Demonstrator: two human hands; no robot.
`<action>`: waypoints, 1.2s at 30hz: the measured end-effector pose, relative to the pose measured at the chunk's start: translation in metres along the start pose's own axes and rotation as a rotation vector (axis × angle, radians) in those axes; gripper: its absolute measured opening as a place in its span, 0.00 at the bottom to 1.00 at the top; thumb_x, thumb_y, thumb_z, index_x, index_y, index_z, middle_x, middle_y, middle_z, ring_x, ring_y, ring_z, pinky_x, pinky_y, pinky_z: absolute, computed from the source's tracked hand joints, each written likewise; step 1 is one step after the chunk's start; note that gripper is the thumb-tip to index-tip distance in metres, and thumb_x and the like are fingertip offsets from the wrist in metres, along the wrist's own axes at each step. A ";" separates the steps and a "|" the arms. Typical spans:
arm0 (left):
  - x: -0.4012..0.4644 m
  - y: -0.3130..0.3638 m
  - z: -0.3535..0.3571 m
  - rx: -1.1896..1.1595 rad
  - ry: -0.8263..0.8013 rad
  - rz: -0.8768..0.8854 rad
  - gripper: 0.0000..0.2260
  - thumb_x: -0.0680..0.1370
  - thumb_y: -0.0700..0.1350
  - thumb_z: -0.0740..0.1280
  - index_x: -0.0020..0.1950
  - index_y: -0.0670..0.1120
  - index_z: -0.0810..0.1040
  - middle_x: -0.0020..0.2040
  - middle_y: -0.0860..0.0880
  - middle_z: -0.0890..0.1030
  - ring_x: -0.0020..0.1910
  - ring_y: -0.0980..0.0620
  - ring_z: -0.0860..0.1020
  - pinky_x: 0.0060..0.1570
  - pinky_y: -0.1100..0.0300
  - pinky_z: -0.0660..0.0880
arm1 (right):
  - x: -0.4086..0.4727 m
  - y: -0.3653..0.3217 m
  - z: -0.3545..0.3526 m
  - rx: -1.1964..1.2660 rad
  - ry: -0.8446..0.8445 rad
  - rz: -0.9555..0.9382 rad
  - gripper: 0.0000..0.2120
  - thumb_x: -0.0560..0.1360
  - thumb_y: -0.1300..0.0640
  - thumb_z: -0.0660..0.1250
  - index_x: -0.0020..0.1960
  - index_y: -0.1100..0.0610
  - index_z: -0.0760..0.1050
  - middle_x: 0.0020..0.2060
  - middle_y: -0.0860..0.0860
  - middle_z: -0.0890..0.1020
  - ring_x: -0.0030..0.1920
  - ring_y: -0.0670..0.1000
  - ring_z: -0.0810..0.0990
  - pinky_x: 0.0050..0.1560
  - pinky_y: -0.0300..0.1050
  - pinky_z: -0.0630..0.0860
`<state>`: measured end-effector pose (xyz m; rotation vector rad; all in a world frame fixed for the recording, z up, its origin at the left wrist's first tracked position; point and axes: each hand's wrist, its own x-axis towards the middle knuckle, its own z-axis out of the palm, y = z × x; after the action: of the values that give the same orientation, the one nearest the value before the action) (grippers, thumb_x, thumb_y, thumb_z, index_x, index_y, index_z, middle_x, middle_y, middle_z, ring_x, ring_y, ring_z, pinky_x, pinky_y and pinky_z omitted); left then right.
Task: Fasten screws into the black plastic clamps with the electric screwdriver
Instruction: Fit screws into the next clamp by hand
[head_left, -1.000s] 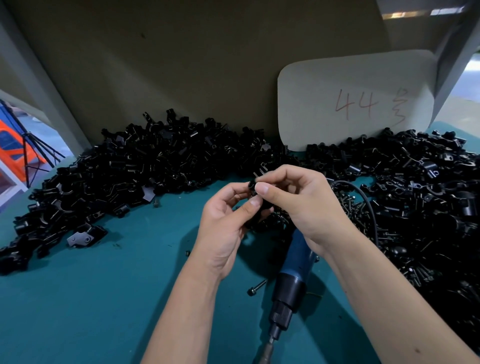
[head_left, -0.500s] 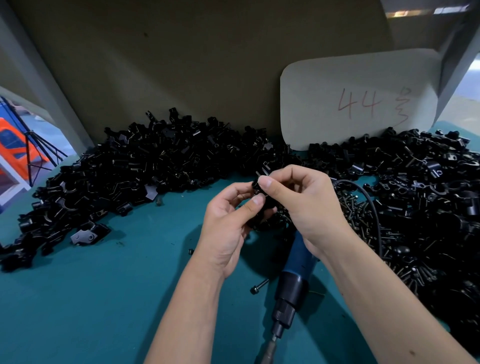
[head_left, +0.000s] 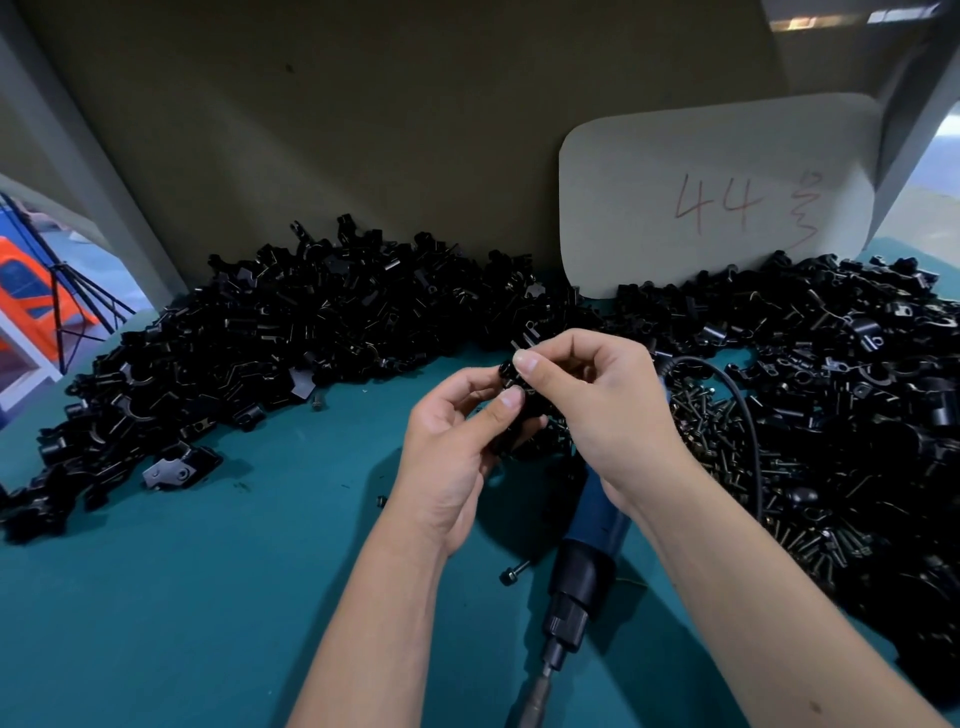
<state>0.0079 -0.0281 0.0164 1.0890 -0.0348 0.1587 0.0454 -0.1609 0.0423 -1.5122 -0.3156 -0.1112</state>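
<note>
My left hand (head_left: 451, 448) grips a black plastic clamp (head_left: 515, 415) above the teal table (head_left: 208, 597). My right hand (head_left: 597, 410) pinches a small black screw (head_left: 506, 370) at the clamp's top, thumb and forefinger closed on it. Most of the clamp is hidden by my fingers. The blue and black electric screwdriver (head_left: 582, 566) lies on the table under my right wrist, bit pointing toward me, its black cable (head_left: 748, 426) curving away to the right.
Black clamps lie in a large heap (head_left: 291, 332) along the back wall and another heap (head_left: 857, 389) on the right. A pile of loose screws (head_left: 722, 441) sits right of my hands. One screw (head_left: 513, 573) lies beside the screwdriver. A card marked 44 (head_left: 717, 192) leans on the wall.
Both hands stay together on the clamp and have barely moved. The fingers of my right hand have shifted slightly on the screw.
</note>
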 end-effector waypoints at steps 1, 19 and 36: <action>0.000 0.000 0.000 0.003 0.005 0.004 0.08 0.72 0.40 0.73 0.51 0.44 0.86 0.47 0.46 0.85 0.48 0.50 0.84 0.52 0.55 0.83 | 0.000 0.000 0.002 -0.022 0.024 -0.006 0.06 0.77 0.60 0.75 0.41 0.57 0.84 0.37 0.54 0.86 0.37 0.46 0.81 0.36 0.36 0.77; 0.000 0.010 -0.001 -0.350 0.071 -0.164 0.11 0.75 0.42 0.70 0.53 0.38 0.84 0.49 0.41 0.84 0.41 0.47 0.82 0.37 0.65 0.78 | 0.000 -0.003 0.000 0.033 -0.058 -0.014 0.06 0.79 0.64 0.72 0.48 0.56 0.87 0.41 0.51 0.88 0.41 0.46 0.83 0.42 0.38 0.79; 0.003 0.003 0.006 -0.331 0.068 -0.310 0.14 0.82 0.53 0.62 0.43 0.45 0.73 0.38 0.44 0.77 0.24 0.56 0.64 0.20 0.67 0.61 | 0.011 -0.021 -0.033 -0.986 0.092 0.039 0.32 0.74 0.25 0.63 0.40 0.57 0.74 0.30 0.50 0.78 0.33 0.53 0.79 0.34 0.48 0.76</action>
<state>0.0102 -0.0316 0.0223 0.7466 0.1642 -0.0878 0.0542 -0.1939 0.0648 -2.4777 -0.1513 -0.3385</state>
